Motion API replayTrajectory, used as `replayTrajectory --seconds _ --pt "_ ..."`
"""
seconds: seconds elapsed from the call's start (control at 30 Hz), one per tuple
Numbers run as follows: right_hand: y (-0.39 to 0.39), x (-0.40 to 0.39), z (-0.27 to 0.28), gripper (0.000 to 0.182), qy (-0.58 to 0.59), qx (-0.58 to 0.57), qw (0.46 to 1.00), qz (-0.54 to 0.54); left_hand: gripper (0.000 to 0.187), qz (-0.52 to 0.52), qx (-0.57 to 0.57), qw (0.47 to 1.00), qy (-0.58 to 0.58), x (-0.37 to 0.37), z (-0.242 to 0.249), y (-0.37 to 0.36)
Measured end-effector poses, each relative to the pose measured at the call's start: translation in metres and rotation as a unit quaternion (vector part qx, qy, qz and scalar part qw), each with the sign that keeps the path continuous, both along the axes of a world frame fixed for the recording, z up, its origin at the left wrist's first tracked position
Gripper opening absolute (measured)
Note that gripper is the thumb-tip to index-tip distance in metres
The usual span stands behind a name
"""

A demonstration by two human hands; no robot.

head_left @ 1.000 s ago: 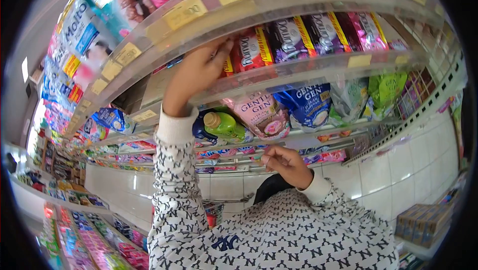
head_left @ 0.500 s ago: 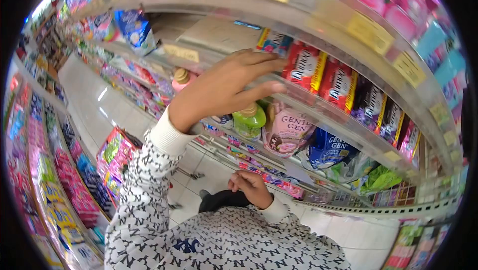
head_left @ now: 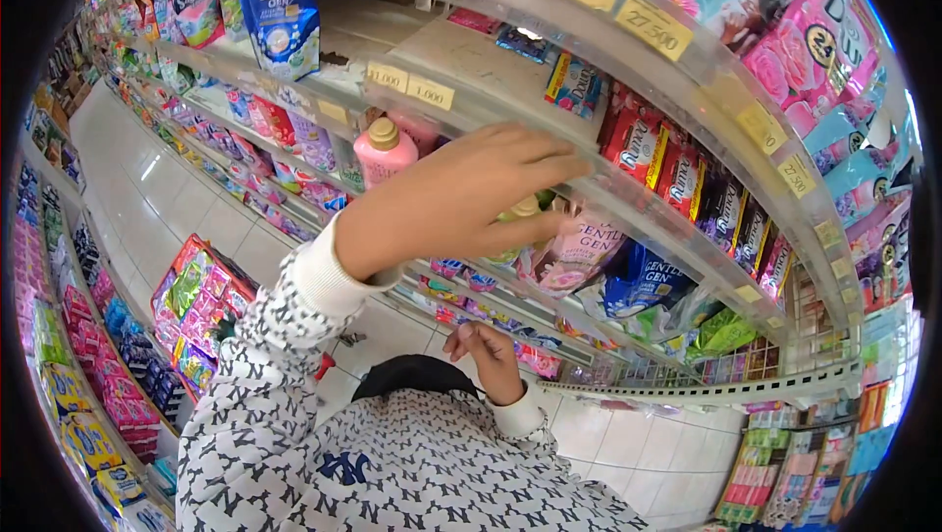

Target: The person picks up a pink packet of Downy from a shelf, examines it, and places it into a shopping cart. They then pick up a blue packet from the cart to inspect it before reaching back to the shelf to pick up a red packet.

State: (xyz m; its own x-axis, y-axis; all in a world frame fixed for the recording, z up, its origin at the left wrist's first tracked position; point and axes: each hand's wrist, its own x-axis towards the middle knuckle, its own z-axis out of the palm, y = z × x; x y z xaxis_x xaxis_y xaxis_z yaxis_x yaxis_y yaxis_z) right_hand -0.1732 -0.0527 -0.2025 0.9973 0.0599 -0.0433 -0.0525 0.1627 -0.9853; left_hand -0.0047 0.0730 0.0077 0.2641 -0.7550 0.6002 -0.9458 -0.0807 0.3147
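Observation:
My left hand (head_left: 481,188) reaches out in front of the shelf, palm down, fingers stretched out and thumb apart; nothing shows in it. Its fingertips are near the shelf edge, just left of and below the red Downy sachets (head_left: 633,139). Below the thumb, a pink Gentle Gen pouch (head_left: 579,252) is partly covered by the hand. Behind the wrist stands a pink bottle with a gold cap (head_left: 385,151). My right hand (head_left: 491,363) hangs low near my body, its fingers loosely curled in, with nothing seen in them.
A blue Gentle Gen pouch (head_left: 280,26) stands at the upper left. Dark Downy sachets (head_left: 726,208) line the shelf to the right. Yellow price tags (head_left: 655,26) run along the upper shelf edge. Another product rack (head_left: 93,365) borders the tiled aisle (head_left: 162,179) at the left.
The view has shifted, showing more of the upper shelves. My left hand is lower and a little farther from the red sachets. My right hand stays low, near my body.

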Motion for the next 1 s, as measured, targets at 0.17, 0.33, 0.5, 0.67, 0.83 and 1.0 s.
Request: replayTrajectory --seconds 0.17,0.33,0.5,0.67,0.83,1.0 --pt "0.019 -0.001 -0.009 0.030 0.019 -0.023 0.996 -0.079 0.036 0.060 -0.075 0.969 0.228 -0.042 -0.095 0.099" --pt "0.051 0.008 -0.042 0.014 0.017 -0.023 0.997 -0.067 0.024 0.291 -0.014 0.899 0.328 -0.120 -0.246 0.195" --pt "0.118 0.018 -0.054 0.017 0.086 -0.058 0.990 0.097 0.020 0.423 -0.020 0.835 0.351 -0.209 -0.270 0.273" --pt "0.206 0.052 -0.080 0.026 0.012 -0.160 0.930 0.330 0.021 0.641 -0.109 0.703 0.287 -0.222 -0.316 0.325" --pt "0.270 0.074 -0.123 0.034 -0.164 -0.471 0.698 0.514 0.023 0.740 -0.165 0.575 0.306 -0.228 -0.371 0.348" --pt "0.245 0.063 -0.127 0.026 -0.098 -0.376 0.816 0.429 0.030 0.688 -0.059 0.590 0.418 -0.227 -0.393 0.365"
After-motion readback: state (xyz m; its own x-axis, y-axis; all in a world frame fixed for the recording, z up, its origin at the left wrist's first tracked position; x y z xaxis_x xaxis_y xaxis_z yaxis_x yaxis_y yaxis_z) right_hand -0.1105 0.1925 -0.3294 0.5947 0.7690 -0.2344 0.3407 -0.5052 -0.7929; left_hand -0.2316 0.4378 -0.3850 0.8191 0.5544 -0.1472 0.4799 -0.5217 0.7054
